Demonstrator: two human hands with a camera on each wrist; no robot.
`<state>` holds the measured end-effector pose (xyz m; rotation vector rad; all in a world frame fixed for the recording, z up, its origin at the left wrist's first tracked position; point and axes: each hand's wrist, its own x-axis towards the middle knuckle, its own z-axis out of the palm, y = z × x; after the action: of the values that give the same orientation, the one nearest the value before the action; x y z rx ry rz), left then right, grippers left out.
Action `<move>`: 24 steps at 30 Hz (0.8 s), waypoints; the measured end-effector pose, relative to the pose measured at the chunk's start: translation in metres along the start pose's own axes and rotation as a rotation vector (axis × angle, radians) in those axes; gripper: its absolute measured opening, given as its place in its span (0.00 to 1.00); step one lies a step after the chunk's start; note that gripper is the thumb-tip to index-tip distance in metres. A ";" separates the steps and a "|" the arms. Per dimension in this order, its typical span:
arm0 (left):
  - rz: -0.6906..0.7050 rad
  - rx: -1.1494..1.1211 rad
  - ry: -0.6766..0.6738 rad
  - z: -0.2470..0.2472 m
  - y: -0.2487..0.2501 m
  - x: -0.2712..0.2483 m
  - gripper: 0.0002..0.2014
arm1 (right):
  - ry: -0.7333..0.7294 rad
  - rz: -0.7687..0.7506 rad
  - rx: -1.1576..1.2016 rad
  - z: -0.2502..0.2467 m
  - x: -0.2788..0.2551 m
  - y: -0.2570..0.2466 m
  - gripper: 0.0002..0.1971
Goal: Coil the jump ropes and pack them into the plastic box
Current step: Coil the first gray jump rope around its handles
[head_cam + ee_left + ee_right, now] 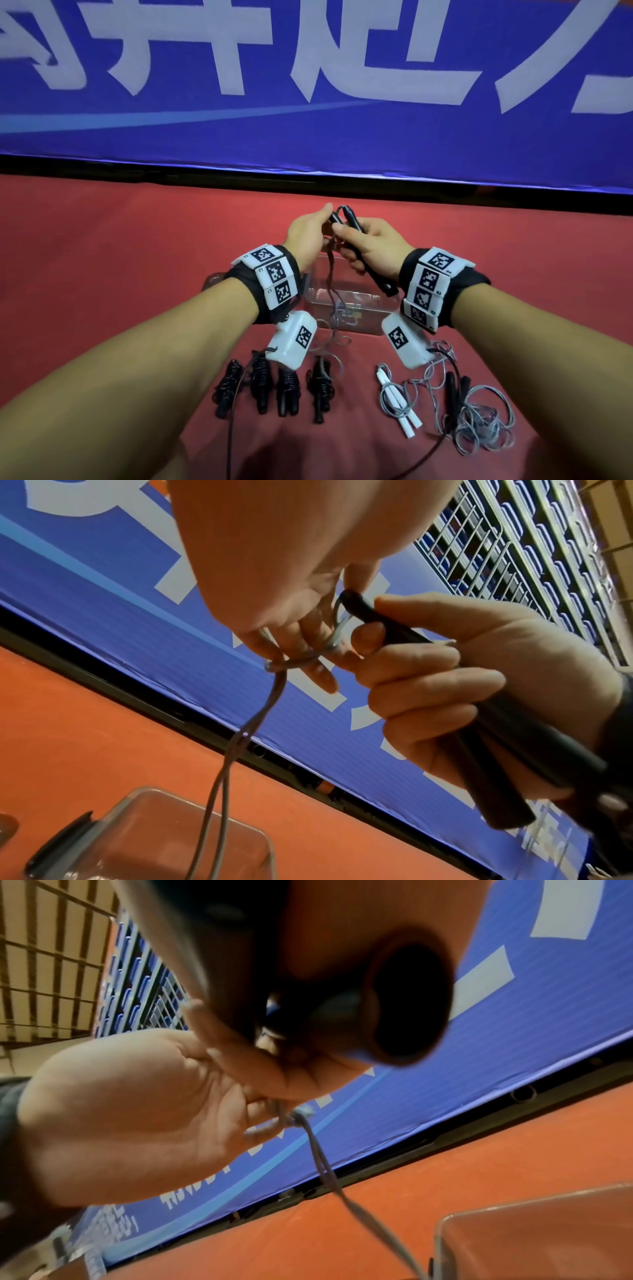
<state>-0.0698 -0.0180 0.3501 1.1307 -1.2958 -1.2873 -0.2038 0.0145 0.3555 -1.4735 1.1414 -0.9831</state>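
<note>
Right hand (pixel 371 245) is wrapped around a pair of black handles (pixel 368 253) held side by side. Their long axis runs from 11 o'clock, tips up by the fingers, down to 5 o'clock, butts near the right wrist.

Left hand (pixel 308 233) sits just at 9 o'clock of the handle tips and touches them. In the left wrist view its fingers (pixel 308 631) pinch the grey cord (pixel 240 739), with a turn of it looped over them right where it leaves the handles.

Key relation: cord exits at the handle tips, and the left hand is the one on it. From there two strands hang straight down toward 6 o'clock to the plastic box (pixel 346 301), directly under both hands. My read is the wrap goes around the handles, with the left hand feeding and the right holding.

Elsewhere on the table (pixel 102 274):
- Four coiled black ropes (pixel 274 387) in a row at 6–7 o'clock of the box, none packed yet.
- A white-handled rope (pixel 397 401) and a loose grey tangle (pixel 479 418) at 5 o'clock.

Hard to make out:
- How far the hanging cord goes into the box; the clear walls confuse it.
- The right wrist view is mostly blocked by a handle butt (pixel 407 1001).
- The near wall of the box is partly behind the wrist cameras.
</note>
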 end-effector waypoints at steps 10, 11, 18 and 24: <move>0.094 0.329 -0.034 -0.002 -0.017 0.008 0.23 | 0.104 -0.015 -0.395 -0.005 0.006 0.007 0.15; 0.079 0.300 -0.036 0.000 -0.014 0.007 0.23 | 0.104 -0.024 -0.411 -0.006 0.004 0.005 0.17; -0.005 0.321 -0.094 0.005 -0.017 0.007 0.23 | 0.075 -0.055 -0.614 -0.010 -0.001 0.008 0.21; -0.011 0.295 -0.082 0.014 -0.017 0.002 0.20 | -0.025 0.049 -0.347 -0.013 0.001 0.004 0.25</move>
<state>-0.0846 -0.0183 0.3331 1.2993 -1.5809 -1.1865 -0.2164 0.0103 0.3537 -1.7151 1.3730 -0.7553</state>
